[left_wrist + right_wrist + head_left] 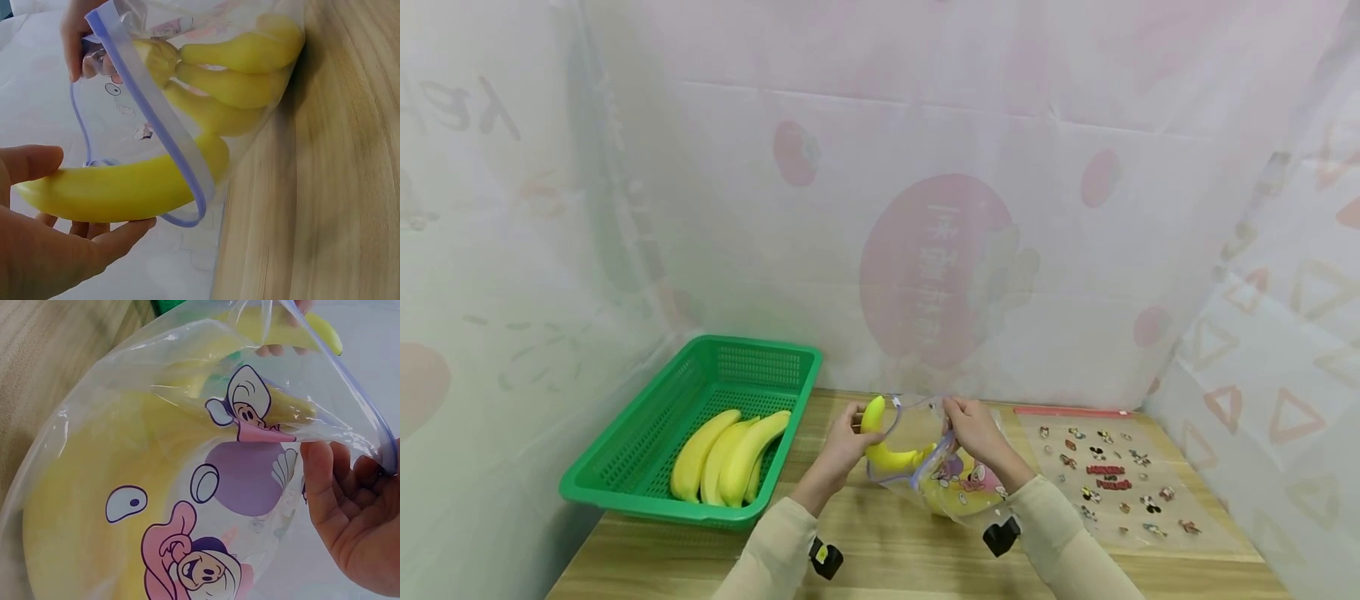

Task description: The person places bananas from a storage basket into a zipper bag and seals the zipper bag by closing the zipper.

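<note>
Sleeves [778,537] reach up from the head view's bottom edge. Low at centre there, we see the left hand [842,442] gripping a banana [887,457] that lies partly inside the bag [958,482]; the right hand [976,429] pinches the bag's edge. Only the left wrist view clearly shows us a joined bunch [231,84] inside, upper right. At the right wrist view's top, we make out just a few left-hand fingers; printed cartoons [209,569] hide some fruit.
</note>
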`<state>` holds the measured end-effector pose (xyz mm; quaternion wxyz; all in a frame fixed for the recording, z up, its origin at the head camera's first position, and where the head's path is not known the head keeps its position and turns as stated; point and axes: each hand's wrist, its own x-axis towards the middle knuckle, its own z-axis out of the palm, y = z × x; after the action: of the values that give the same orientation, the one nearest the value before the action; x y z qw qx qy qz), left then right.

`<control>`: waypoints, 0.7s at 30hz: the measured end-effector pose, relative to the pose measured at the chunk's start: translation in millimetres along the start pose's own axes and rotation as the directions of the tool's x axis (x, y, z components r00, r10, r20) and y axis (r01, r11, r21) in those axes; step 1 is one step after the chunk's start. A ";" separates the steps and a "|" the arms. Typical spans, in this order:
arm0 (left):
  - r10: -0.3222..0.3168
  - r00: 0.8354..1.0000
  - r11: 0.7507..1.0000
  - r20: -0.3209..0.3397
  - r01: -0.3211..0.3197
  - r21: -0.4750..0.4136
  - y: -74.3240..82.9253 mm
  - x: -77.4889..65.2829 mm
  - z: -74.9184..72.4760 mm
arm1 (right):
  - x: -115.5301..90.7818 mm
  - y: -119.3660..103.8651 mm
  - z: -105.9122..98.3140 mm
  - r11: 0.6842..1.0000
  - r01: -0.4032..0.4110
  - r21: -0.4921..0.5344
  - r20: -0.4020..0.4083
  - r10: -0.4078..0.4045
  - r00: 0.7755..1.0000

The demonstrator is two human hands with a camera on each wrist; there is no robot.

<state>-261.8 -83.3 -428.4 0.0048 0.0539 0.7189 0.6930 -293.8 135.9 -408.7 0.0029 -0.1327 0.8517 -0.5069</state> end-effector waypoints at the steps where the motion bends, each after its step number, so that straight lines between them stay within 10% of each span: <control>1: 0.007 1.000 1.000 -0.001 -0.007 0.009 -0.6 0.3 -0.9 | 0.0 0.0 -0.2 1.000 -0.002 -0.001 -0.003 0.002 1.000; 21: 0.100 0.992 0.992 -0.075 -0.094 0.079 -15.3 12.0 4.0 | 1.7 2.3 4.5 1.000 0.011 0.010 0.023 -0.011 1.000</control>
<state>-274.4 -78.8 -443.0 -0.0594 0.0616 0.7405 0.6665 -295.3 132.6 -412.6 0.0105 -0.1433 0.8484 -0.5095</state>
